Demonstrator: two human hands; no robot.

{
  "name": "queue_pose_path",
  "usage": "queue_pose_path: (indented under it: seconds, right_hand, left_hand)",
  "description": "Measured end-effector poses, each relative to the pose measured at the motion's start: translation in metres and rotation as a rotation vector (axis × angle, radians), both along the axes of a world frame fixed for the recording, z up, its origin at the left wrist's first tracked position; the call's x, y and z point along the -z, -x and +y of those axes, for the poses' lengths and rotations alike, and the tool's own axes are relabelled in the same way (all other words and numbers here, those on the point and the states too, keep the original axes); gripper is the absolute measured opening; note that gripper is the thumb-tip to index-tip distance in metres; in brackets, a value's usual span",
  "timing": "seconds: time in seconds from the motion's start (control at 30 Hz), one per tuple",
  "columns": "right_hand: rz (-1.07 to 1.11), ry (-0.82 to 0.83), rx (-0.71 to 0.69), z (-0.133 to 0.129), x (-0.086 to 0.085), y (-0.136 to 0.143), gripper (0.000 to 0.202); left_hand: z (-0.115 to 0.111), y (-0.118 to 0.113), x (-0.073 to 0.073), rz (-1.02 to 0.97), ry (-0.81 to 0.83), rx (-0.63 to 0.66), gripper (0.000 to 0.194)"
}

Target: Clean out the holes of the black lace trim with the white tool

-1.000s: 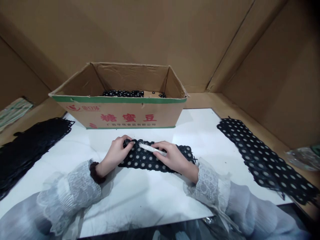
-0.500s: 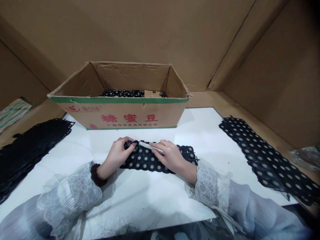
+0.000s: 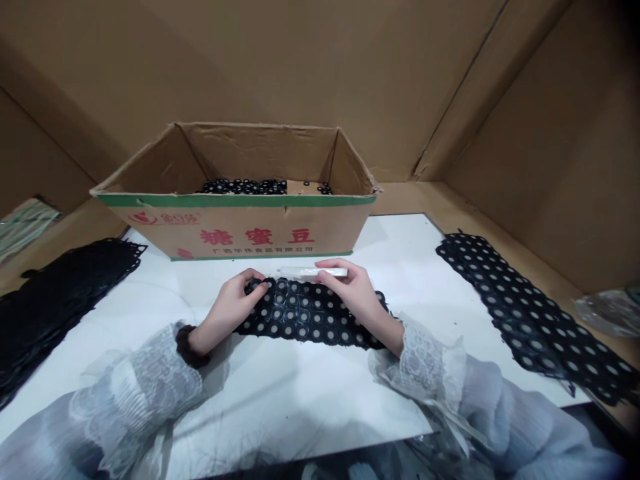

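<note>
A black sheet with rows of pale round dots lies flat on the white table board in front of me. My left hand pinches its upper left corner between thumb and fingers. Just above the sheet's far edge, my right hand grips a slim white pen-like tool. The tool lies nearly level, its tip pointing left toward my left fingers. Whether the tip touches the sheet I cannot tell. My right wrist covers part of the sheet's right end.
Behind my hands stands an open cardboard box with black ringed pieces inside. A dark pile of black sheets lies at the left, and more dotted black sheets at the right. Cardboard walls enclose the white board.
My right hand has lifted off the sheet and shifted slightly right and away from me. The white tool has swung from slanting across the sheet to nearly level. My left hand keeps its pinch.
</note>
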State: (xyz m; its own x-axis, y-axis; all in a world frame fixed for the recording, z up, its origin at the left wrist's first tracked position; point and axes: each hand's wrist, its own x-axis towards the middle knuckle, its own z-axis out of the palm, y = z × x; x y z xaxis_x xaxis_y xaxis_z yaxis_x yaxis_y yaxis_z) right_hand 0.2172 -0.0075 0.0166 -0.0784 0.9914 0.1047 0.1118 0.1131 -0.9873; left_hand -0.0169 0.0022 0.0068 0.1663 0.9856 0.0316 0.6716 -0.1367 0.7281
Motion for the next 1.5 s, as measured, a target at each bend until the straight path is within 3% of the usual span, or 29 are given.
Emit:
queue_pose_path:
  seconds: [0.17,0.23,0.3,0.47,0.6,0.87,1.07,1.27,1.37,1.5]
  right_hand:
    - [0.078,-0.090,0.123,0.000,-0.009,0.004,0.021]
    - [0.088,-0.116,0.110,-0.001,-0.008,0.012,0.021]
    - [0.057,-0.128,0.016,-0.001,-0.003,0.023,0.021]
    - [-0.194,-0.117,-0.369,-0.004,0.008,0.036,0.013]
    - [-0.120,-0.120,-0.246,-0.005,0.008,0.037,0.012]
    - [-0.202,-0.051,-0.175,-0.003,0.020,0.047,0.017]
    - [-0.195,-0.093,-0.235,-0.004,0.021,0.049,0.017]
    - [-0.383,-0.166,-0.147,-0.016,0.016,0.067,0.013]
    - [-0.482,-0.199,-0.157,-0.020,0.015,0.071,0.008]
    - [-0.435,-0.162,-0.124,-0.016,0.020,0.070,0.010]
  left_hand:
    - [0.006,0.013,-0.012,0.010,0.108,0.307,0.032]
    - [0.007,0.016,-0.013,0.013,0.101,0.377,0.039]
    - [0.008,0.016,-0.012,0.021,0.083,0.378,0.039]
    - [0.009,0.016,-0.011,0.066,0.103,0.363,0.039]
    - [0.011,0.019,-0.011,0.054,0.131,0.422,0.039]
    - [0.010,0.015,-0.007,0.045,0.082,0.318,0.035]
    - [0.003,0.009,-0.005,0.056,0.068,0.237,0.035]
    - [-0.022,-0.012,-0.012,0.370,-0.039,0.070,0.034]
    - [-0.023,-0.009,-0.015,0.285,0.023,0.065,0.034]
    - [-0.008,0.005,-0.015,0.096,0.112,0.117,0.037]
